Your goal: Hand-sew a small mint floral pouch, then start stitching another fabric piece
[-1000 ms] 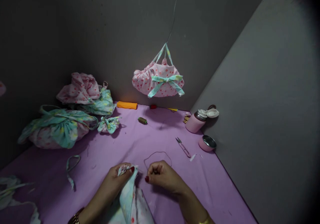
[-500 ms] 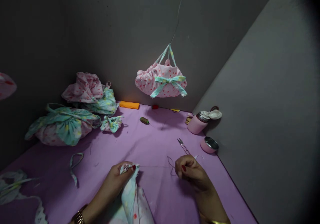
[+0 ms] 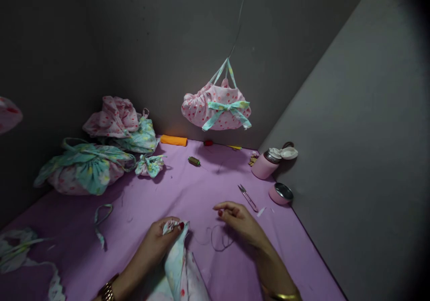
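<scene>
My left hand (image 3: 164,236) is closed on a piece of printed fabric (image 3: 174,260), pale green with flowers and pinkish-white with red dots. Its gathered edge is pinched under the thumb. A fine dark thread (image 3: 220,249) runs from that edge and lies in loose loops on the cloth between my hands. Over the loops is my right hand (image 3: 237,220), thumb and fingers drawn together near the tips, index finger stretched to the left. Whatever sits in its pinch is too small to make out. Pink thread snips (image 3: 248,199) lie just beyond the right hand.
A pink dotted pouch with a green bow (image 3: 223,108) hangs from a string. Sewn fabric bags (image 3: 87,166) are piled at left, beside a fabric strip (image 3: 97,222). A thread spool (image 3: 194,161), orange roll (image 3: 174,140), pink flask (image 3: 265,165) and its cup (image 3: 281,194) stand farther back.
My right hand has moved left and slightly up, toward the left hand. The thread, stretched taut before, now hangs slack in loops. The snips are fully uncovered. My left hand has barely moved.
</scene>
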Motion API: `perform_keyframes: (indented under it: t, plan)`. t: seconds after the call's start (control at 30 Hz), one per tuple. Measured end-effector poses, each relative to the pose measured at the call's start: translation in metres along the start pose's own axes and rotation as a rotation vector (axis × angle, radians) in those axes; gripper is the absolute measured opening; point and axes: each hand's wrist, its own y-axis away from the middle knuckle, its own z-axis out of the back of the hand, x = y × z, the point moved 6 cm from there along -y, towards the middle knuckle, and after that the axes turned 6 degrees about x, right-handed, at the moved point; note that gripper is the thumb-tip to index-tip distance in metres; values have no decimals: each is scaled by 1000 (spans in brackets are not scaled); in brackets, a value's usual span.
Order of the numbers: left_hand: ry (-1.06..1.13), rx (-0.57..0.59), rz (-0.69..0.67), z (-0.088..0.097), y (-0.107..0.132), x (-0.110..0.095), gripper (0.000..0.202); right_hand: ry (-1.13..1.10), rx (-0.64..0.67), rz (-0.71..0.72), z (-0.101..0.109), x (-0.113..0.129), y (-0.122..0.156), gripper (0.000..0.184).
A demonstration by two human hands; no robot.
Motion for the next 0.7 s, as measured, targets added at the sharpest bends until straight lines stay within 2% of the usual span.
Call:
perform_keyframes:
  t: [0.13, 0.23, 0.47, 0.7]
  plan:
    - [28, 45, -36, 0, -2, 2, 27, -83, 168, -105, -64, -25, -11, 34]
    - [34, 50, -57, 2, -4, 2, 25, -116, 154, -52, -84, -29, -13, 30]
    - [88, 53, 3, 1, -5, 5, 31, 4, 115, 29, -78, -30, -13, 30]
    - [126, 20, 59, 3, 0, 5, 29, 190, -16, 139, -59, -16, -5, 10]
